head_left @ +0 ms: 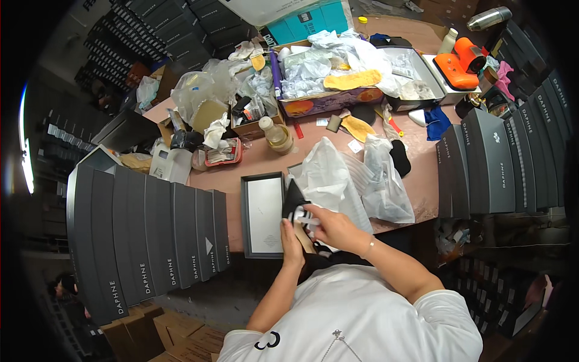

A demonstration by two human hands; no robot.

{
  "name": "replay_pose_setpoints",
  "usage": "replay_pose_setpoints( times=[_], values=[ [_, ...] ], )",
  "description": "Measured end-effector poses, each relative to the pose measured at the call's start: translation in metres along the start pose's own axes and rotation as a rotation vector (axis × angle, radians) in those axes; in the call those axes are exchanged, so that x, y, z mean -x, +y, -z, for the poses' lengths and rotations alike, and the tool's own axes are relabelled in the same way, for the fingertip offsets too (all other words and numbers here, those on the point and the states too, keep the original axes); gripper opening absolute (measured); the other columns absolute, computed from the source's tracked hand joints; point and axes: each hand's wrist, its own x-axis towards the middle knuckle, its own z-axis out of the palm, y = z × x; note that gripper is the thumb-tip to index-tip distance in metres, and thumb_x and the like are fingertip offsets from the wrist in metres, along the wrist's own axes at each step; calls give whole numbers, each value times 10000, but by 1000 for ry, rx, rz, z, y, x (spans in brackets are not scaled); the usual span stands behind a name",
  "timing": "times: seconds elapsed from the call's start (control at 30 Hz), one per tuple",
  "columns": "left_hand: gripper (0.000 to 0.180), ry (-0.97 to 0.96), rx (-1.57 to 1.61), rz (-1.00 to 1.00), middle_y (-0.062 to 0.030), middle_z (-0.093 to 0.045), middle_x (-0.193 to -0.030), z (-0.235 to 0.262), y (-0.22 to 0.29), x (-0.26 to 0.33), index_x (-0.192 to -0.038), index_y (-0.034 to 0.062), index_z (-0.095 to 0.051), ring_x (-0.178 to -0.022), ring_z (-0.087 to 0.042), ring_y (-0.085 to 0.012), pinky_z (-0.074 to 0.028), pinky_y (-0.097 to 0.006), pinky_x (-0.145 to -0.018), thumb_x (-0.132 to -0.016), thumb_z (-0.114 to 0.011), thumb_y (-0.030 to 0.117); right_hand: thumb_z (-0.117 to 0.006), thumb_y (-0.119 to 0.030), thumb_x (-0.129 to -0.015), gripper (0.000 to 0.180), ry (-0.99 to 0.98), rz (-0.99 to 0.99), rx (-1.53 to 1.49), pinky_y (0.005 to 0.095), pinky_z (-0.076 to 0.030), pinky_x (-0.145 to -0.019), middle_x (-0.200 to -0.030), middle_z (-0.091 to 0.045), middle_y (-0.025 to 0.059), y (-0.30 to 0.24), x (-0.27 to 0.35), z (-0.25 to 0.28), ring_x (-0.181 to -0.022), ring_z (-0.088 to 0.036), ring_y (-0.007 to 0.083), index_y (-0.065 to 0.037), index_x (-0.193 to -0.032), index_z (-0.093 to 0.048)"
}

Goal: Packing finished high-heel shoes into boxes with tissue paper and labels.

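In front of my body a black shoe point(294, 198) with a pointed toe and a beige inside is held at an angle, toe away from me. My left hand point(292, 246) is closed along the shoe's left side near the heel. My right hand point(335, 228) reaches over its opening, index finger bent, pinching a small pale strip point(309, 221). Whether that strip is part of the shoe, I cannot tell. Just left of the shoe lies an open dark grey shoebox point(244, 205) with a white lining. Crumpled white tissue paper point(325, 166) spreads beyond the shoe to the right.
Rows of grey shoeboxes point(158, 232) line the left, with more boxes point(491, 160) at the right. At the back stand a carton point(338, 102) of wrapped items, a yellowish bottle point(277, 136) and an orange device point(461, 65). A wrapped bundle point(389, 181) lies right of the tissue.
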Motion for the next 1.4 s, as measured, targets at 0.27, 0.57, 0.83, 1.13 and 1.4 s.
replay_pose_setpoints(
  times=[0.27,0.57,0.83,1.13,1.4],
  values=[
    [769,-64,129,290,-75,-598,-744,11,35,-2,-1086,35,-590,-646,-602,-200,-515,-314,-598,-923,-222,691,-656,-121,-751,324,-89,262,769,424,-512,-675,-988,-625,141,113,-10,-36,-760,-644,296,-63,-1060,-579],
    [736,-164,144,235,-70,-547,-912,-3,21,23,-1116,67,-509,-729,-588,-179,-529,-353,-650,-904,-237,717,-589,-151,-766,88,-140,441,497,341,-487,-569,-761,-584,50,26,-32,-34,-652,-635,214,-84,-818,-563],
    [823,39,230,256,-63,-515,-651,19,31,0,-1043,64,-554,-557,-519,-196,-456,-309,-544,-838,-250,801,-680,-163,-735,232,140,308,523,366,-470,-724,-837,-619,81,23,-5,4,-783,-625,255,-49,-928,-619],
    [770,-125,128,-150,-81,-158,-1537,-27,3,31,-1492,85,-124,-1416,-171,-202,-170,-355,-1147,-957,-277,618,-374,-322,-988,324,-275,251,210,588,-287,-977,-847,-501,214,25,-38,-58,-831,-457,382,-52,-1062,-537],
    [749,-217,284,34,-86,-431,-1343,-15,11,52,-1373,98,-320,-1254,-434,-215,-380,-369,-1022,-910,-297,686,-389,-341,-976,316,-225,337,312,584,-302,-950,-850,-535,176,-4,-39,-44,-849,-505,364,-90,-1037,-570]
  ],
)
